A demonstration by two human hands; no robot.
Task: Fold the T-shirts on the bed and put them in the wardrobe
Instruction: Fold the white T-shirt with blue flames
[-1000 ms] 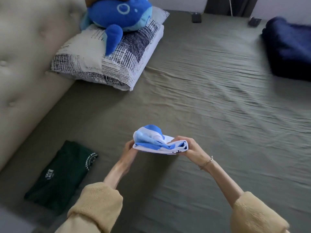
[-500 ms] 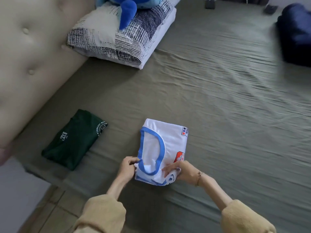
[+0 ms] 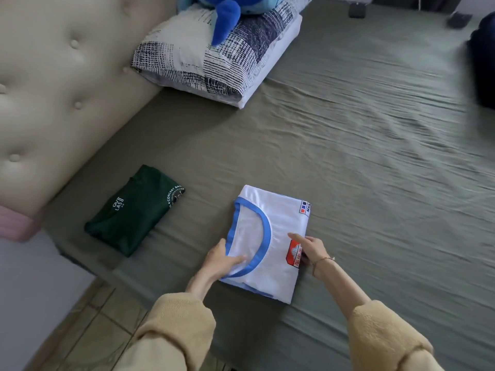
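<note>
A white T-shirt with a blue collar lies folded flat on the olive-green bed, near its front edge. My left hand rests on the collar area with fingers stretched out flat. My right hand touches the shirt's right side by a red printed patch, forefinger extended, other fingers curled at the edge. A folded dark green T-shirt lies to the left of it on the bed, apart from both hands.
A padded beige headboard runs along the left. A patterned pillow with a blue plush toy sits at the back. A dark blue bundle lies at the far right edge. Tiled floor shows below the bed's corner.
The white T-shirt was held up bunched in both hands, then laid down folded on the bed. Both hands now lie on top of it, pressing it flat.
</note>
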